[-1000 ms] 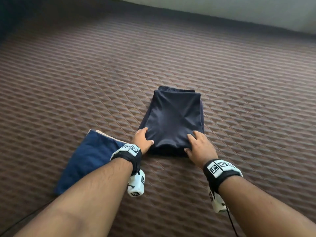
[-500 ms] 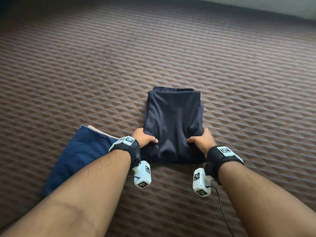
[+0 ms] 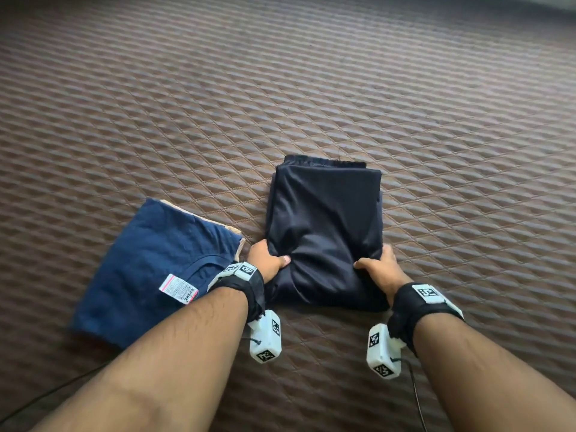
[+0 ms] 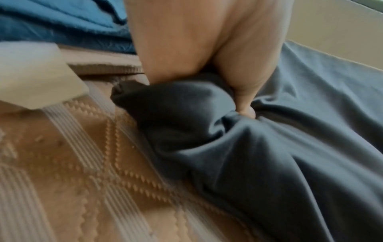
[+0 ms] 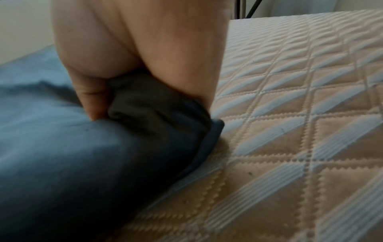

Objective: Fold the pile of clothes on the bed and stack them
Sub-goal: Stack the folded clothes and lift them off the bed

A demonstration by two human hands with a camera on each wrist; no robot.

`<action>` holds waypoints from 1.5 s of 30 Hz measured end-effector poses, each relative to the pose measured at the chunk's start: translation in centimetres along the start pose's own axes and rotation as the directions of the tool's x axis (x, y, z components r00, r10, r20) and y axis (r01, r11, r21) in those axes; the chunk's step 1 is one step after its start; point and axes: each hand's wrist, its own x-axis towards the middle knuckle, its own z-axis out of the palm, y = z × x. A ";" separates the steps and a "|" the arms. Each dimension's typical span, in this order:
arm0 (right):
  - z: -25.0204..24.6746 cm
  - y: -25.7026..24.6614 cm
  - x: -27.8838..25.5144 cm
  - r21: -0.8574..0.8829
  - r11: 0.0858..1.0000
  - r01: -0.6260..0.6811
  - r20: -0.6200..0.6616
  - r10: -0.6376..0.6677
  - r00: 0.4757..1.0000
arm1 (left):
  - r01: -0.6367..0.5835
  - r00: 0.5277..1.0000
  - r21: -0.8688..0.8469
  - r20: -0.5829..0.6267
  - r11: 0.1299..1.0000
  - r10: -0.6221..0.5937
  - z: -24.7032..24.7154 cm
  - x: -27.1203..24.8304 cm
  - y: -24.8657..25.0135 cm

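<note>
Dark, slippery shorts (image 3: 324,232), folded, lie mid-bed (image 3: 436,151); the left hand (image 3: 268,260) and right hand (image 3: 378,266) each pinch a near corner. Lift level, keep layers together, and set them squarely on the blue shirt (image 3: 146,269) to the left.

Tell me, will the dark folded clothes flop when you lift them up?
Probably. The dark folded garment bunches into soft wrinkles where the left hand and right hand pinch its near corners, so it looks limp. Its smooth sheen hints the layers may slide apart, so the unheld far end could sag.
</note>
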 end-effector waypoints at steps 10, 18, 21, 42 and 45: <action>1.3 0.1 1.6 0.055 0.998 -0.034 -0.060 0.037 0.998 | 0.054 0.996 0.092 0.059 0.994 -0.060 1.4 5.5 -3.3; 1.8 -0.1 2.6 0.087 0.995 -0.046 -0.089 0.054 0.995 | 0.089 0.994 0.258 0.045 0.962 -0.104 1.0 4.0 -1.3; 1.8 0.3 3.0 0.100 0.994 -0.039 -0.082 0.047 0.996 | 0.083 0.994 0.261 0.042 0.962 -0.097 1.2 4.3 -1.4; 2.0 1.5 3.1 0.163 0.985 0.065 -0.105 -0.048 0.993 | 0.037 0.999 0.129 0.012 0.991 -0.039 1.6 4.4 -1.7; 2.0 1.6 3.4 0.162 0.985 0.057 -0.105 -0.040 0.994 | 0.036 0.999 0.141 0.018 0.989 -0.039 1.6 4.5 -1.8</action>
